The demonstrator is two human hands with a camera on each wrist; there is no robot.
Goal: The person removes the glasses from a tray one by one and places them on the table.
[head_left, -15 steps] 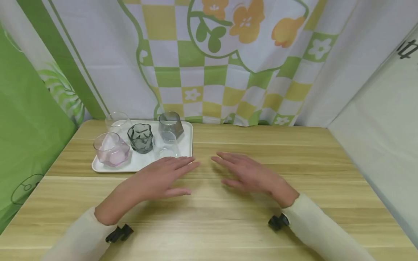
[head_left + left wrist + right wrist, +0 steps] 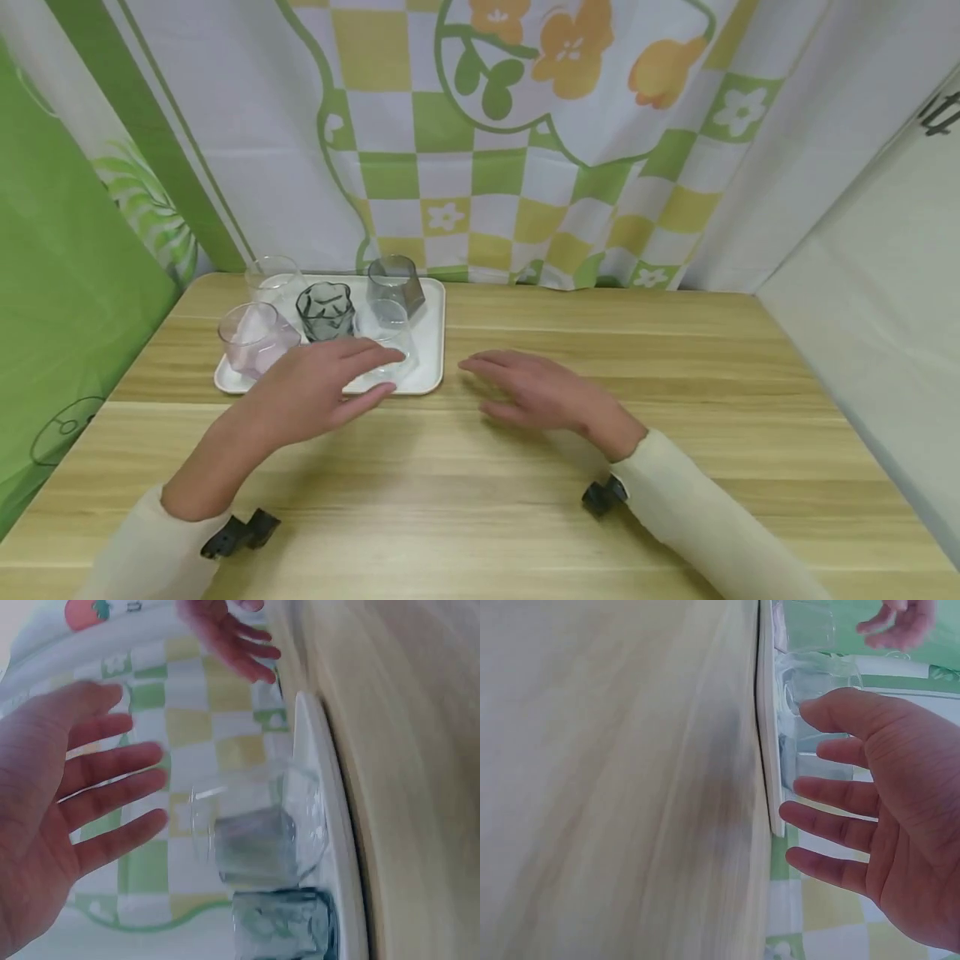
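Note:
My left hand (image 2: 303, 392) hovers over the front edge of a white tray (image 2: 429, 367), fingers extended and holding nothing. Just beyond its fingertips stands a clear glass (image 2: 390, 333). My right hand (image 2: 536, 390) is held above the table to the right of the tray, its fingers spread in the right wrist view and nothing in them. Also on the tray are a grey rippled glass (image 2: 325, 312), a smoky angular glass (image 2: 396, 283), a pinkish glass (image 2: 251, 337) partly behind my left hand, and another clear glass (image 2: 273, 279) at the back left.
The wooden table (image 2: 600, 500) spreads out in front of and to the right of the tray. A checked, flowered curtain (image 2: 487, 183) hangs along its back edge. Green cloth (image 2: 67, 250) borders the left side, and a pale sheet (image 2: 885, 275) the right.
Both hands have shifted left. The left hand now covers part of the tray's front edge and the pinkish glass; the right hand has come closer to the tray. The glasses stay in place.

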